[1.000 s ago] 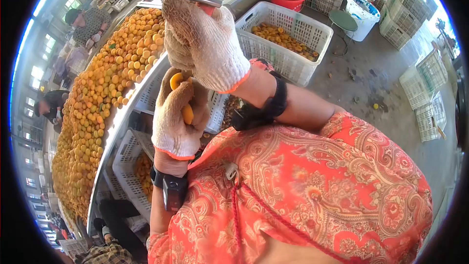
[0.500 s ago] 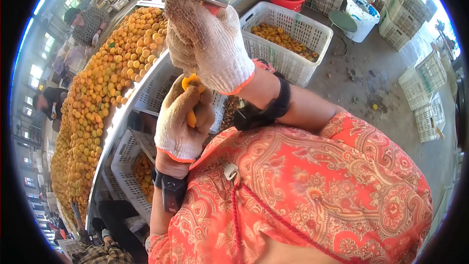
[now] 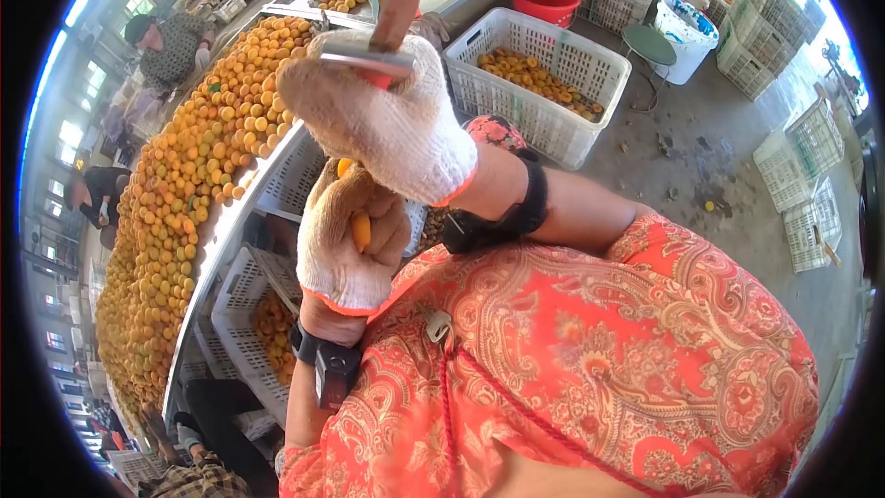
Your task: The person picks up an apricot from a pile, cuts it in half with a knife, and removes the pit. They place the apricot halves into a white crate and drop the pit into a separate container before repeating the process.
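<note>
Holding a small orange fruit [image 3: 361, 231] in our gloved left hand [image 3: 346, 235], fingers curled tight around it near the table's [image 3: 217, 240] edge, we judge it light, soft, easily bruised. Our right hand [image 3: 383, 120] is clenched around a knife [image 3: 367, 62] just above.

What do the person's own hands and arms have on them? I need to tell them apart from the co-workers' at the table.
Both the left hand and the right hand wear off-white knitted work gloves, soiled brownish, with orange-trimmed cuffs. Each wrist carries a black strap; the left wrist band holds a small black box, and the right wrist band is broad. The forearms are bare below a red-orange paisley top.
</note>
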The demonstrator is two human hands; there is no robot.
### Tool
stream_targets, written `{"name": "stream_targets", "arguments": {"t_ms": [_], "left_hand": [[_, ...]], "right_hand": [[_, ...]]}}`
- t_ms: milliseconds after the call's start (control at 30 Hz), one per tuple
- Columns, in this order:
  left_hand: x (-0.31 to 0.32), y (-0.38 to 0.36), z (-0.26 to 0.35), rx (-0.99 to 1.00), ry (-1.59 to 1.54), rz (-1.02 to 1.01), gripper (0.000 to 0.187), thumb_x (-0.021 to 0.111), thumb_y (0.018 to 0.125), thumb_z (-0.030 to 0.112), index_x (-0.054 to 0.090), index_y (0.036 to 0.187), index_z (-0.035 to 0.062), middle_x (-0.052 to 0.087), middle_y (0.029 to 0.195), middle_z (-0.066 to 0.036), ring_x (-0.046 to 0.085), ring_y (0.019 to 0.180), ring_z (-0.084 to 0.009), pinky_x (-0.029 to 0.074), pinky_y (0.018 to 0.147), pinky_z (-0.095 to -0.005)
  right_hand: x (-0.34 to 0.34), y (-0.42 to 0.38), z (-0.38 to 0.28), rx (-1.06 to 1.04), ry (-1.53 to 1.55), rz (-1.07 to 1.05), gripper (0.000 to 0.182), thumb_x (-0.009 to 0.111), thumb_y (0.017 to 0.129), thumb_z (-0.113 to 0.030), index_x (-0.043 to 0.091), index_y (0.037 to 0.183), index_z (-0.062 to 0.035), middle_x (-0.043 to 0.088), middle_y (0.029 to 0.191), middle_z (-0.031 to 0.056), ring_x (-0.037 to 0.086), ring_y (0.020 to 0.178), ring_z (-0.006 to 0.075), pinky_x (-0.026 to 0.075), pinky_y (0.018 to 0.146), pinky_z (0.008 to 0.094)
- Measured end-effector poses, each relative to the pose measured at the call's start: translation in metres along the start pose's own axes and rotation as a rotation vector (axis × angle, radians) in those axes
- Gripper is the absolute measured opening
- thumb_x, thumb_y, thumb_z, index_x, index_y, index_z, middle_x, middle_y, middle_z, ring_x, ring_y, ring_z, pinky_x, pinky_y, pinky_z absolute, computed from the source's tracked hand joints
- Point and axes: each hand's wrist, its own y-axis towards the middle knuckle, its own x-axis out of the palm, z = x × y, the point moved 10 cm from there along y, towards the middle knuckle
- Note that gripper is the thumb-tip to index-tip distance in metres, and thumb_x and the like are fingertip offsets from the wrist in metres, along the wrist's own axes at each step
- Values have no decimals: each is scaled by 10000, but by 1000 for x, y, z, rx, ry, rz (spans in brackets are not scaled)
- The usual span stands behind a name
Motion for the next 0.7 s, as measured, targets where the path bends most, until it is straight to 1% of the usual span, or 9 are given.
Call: {"name": "stream_targets", "arguments": {"t_ms": [100, 167, 200, 233, 300, 333, 567, 600, 700], "left_hand": [[-7, 2, -1, 9, -28, 68, 35, 492, 928, 66, 493, 957, 85, 353, 652, 3, 237, 404, -84, 188, 386, -239], [-2, 1, 2, 20, 50, 50, 47, 494, 928, 60, 495, 962, 94, 358, 656, 3, 237, 405, -84, 190, 389, -237], [2, 1, 3, 31, 128, 35, 62, 496, 928, 55, 497, 966, 103, 362, 660, 3, 236, 405, -83, 192, 391, -235], [4, 0, 4, 33, 128, 38, 62, 496, 928, 55, 497, 966, 103, 362, 660, 3, 236, 405, -83, 192, 391, -235], [4, -3, 3, 45, 169, 90, 75, 507, 923, 51, 490, 962, 113, 365, 663, 9, 262, 429, -75, 214, 407, -221], [6, -3, 2, 46, 167, 92, 75, 507, 923, 51, 490, 962, 113, 365, 663, 9, 262, 429, -75, 214, 407, -221], [0, -3, -1, 50, 373, 123, 85, 540, 897, 92, 501, 973, 90, 412, 680, 9, 324, 484, -65, 260, 435, -207], [1, -3, 1, 63, 403, 108, 96, 543, 891, 97, 507, 979, 83, 423, 684, 7, 330, 482, -66, 262, 434, -210], [2, -5, 1, 56, 427, 109, 112, 552, 884, 101, 507, 983, 77, 434, 687, 3, 346, 483, -68, 267, 433, -214]], "right_hand": [[4, -5, -5, 9, -67, -42, 237, 717, 898, -219, 668, 810, -5, 603, 655, -21, 507, 647, 27, 459, 549, 262], [0, -5, 5, 157, -108, -3, 228, 712, 900, -220, 673, 815, -12, 598, 650, -23, 506, 637, 23, 448, 534, 258], [-5, -1, 7, 123, -55, 52, 237, 703, 908, -238, 646, 796, -37, 563, 614, -31, 496, 556, 32, 405, 467, 251], [-7, 1, 9, 124, -53, 50, 237, 703, 908, -238, 646, 796, -37, 563, 614, -31, 496, 556, 32, 405, 467, 251], [-7, -4, 32, 365, 270, 48, 255, 688, 920, -259, 600, 778, -67, 501, 572, -47, 462, 473, 45, 346, 408, 246], [-7, -5, 36, 404, 317, 39, 274, 678, 927, -275, 563, 759, -90, 468, 551, -53, 422, 422, 57, 313, 379, 245], [-8, -9, 42, 522, 51, 33, 301, 692, 917, -321, 576, 771, -84, 487, 545, -42, 453, 419, 75, 331, 364, 252], [-11, -10, 48, 585, 139, 90, 320, 692, 914, -323, 555, 733, -97, 481, 530, -30, 440, 402, 92, 312, 350, 266], [-15, -12, 60, 629, 316, 61, 343, 673, 920, -314, 522, 690, -111, 464, 511, -13, 405, 371, 122, 284, 342, 283]]}}
